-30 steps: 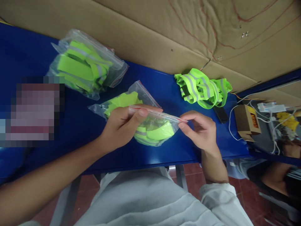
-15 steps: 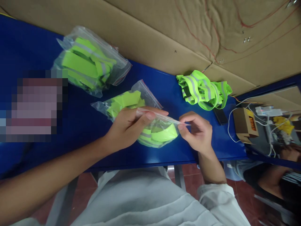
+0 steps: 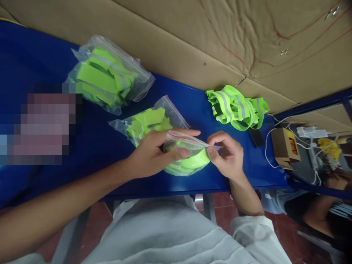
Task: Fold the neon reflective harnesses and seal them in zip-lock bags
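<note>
A clear zip-lock bag [image 3: 187, 170] with a neon-yellow reflective strap inside is between my two hands over the blue table. Its zip edge faces away from me. My left hand [image 3: 154, 154] holds the bag's left side, thumb in front and fingers stretched out behind it. At the right end of the zip edge, my right hand [image 3: 227, 152] pinches the plastic between thumb and forefinger. Just behind my left hand lies a second filled bag [image 3: 148, 119]. Farther back to the left is a larger filled bag [image 3: 101, 75].
Loose neon reflective straps [image 3: 236, 106] lie in a heap at the back right, beside a black phone-like object [image 3: 257, 137]. A cardboard box [image 3: 286, 146] and white cables are at the right. Brown board stands behind the blue table [image 3: 181, 187]. Another person's arm [image 3: 319, 216] shows at far right.
My left thumb has come off the zip edge and moved down onto the bag's front. My right hand keeps its pinch at the right end. The view has shifted slightly.
</note>
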